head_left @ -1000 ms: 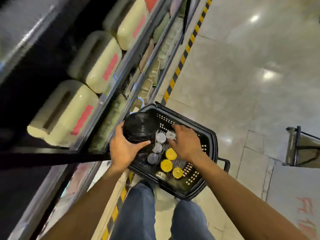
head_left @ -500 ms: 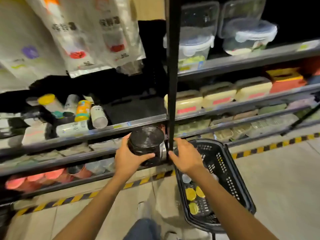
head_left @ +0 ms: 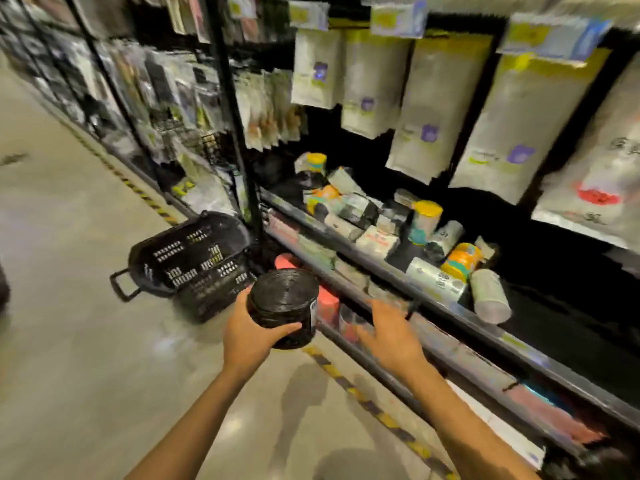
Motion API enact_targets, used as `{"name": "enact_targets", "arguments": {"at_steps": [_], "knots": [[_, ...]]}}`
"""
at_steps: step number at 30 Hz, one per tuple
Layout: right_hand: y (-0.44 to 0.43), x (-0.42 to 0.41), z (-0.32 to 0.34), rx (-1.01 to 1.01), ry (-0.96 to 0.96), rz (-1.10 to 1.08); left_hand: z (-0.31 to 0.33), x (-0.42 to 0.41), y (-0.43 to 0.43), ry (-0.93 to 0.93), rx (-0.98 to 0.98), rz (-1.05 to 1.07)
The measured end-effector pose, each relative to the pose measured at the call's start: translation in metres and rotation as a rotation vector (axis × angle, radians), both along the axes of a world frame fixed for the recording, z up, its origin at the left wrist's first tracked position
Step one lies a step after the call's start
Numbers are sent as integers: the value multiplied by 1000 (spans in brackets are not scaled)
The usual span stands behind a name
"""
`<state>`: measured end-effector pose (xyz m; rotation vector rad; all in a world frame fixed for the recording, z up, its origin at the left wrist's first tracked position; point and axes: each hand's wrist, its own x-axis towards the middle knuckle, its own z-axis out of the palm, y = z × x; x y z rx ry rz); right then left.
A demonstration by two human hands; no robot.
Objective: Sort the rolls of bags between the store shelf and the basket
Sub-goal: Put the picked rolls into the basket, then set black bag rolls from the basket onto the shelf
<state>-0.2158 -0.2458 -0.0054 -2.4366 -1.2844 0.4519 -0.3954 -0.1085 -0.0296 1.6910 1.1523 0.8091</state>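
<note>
The left hand (head_left: 254,336) grips a black roll of bags (head_left: 284,306); the right hand (head_left: 391,332) hangs open near the crowded shelf (head_left: 433,299), where setting it down could topple neighbouring rolls.

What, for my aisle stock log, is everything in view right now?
Roll of bags: one, black, held in front of the lower shelf edge.
Basket: one, black, on the floor left of the shelf upright.
Shelf: one, grey metal, running along the right.
Small rolls and tubs: several (too blurred to count), white, yellow and orange, lying on the shelf.
Hanging packets: many, mostly white, above the shelf.
Floor: beige, left and below.
Striped tape: one line, yellow and black, on the floor along the shelf base.
Left hand: grips the black roll.
Right hand: fingers spread, holds nothing, near the shelf edge.
</note>
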Motion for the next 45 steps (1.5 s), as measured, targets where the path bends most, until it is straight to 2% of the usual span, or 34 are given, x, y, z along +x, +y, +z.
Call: {"name": "enact_targets", "arguments": {"at_steps": [9, 15, 24, 29, 36, 45], "knots": [[198, -77, -19, 29, 123, 237, -4, -108, 150, 92, -1, 326], [291, -67, -34, -2, 153, 334, -21, -102, 219, 96, -51, 427], [439, 0, -45, -81, 210, 493, -31, -43, 321, 64, -83, 610], [512, 16, -48, -79, 162, 605, -30, -27, 367, 40, -87, 644], [613, 11, -70, -143, 123, 681, -55, -39, 449, 58, -153, 726], [774, -20, -118, -304, 102, 722, -108, -75, 594, 89, -297, 774]]}}
